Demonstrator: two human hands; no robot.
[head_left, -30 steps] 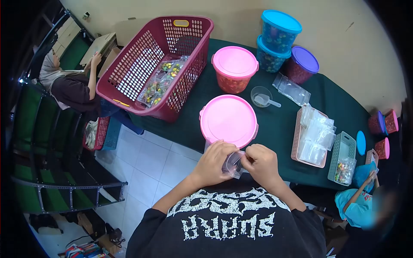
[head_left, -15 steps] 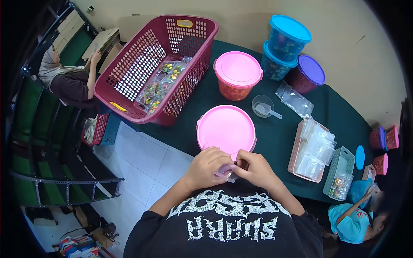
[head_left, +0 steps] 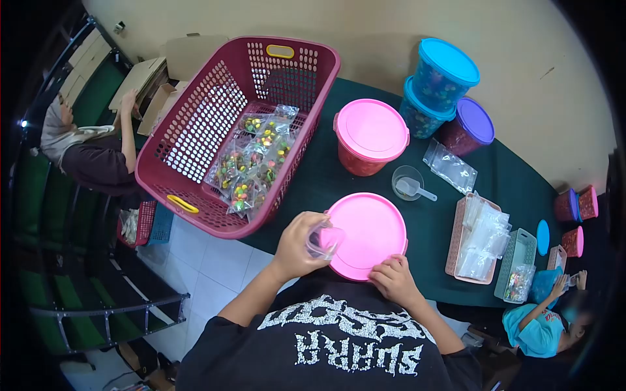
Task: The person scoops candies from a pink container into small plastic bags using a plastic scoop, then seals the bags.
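My left hand (head_left: 295,251) grips a clear plastic bag (head_left: 325,241), its mouth spread into a round opening beside the pink-lidded tub. Nothing shows inside the bag. My right hand (head_left: 392,279) is at the near right edge of that tub's pink lid (head_left: 368,231), fingers curled over the rim. The lid looks seated on the tub, and the tub's body is mostly hidden below it. Beyond it stands another pink-lidded tub (head_left: 370,140) with reddish contents. A clear bowl (head_left: 405,179) with a white scoop (head_left: 417,189) sits to the right.
A maroon laundry basket (head_left: 225,225) holds several filled bags (head_left: 254,163). Blue-lidded tubs (head_left: 450,62) and a purple-lidded tub (head_left: 475,122) stand at the back. Loose clear bags (head_left: 482,238) fill a pink tray (head_left: 453,260). Two other people are at work, left (head_left: 98,159) and right (head_left: 535,329).
My hands have moved apart. The left one has carried the bag leftward, now opened wide; the right one has gone from the bag to the lid's rim. The view has shifted slightly.
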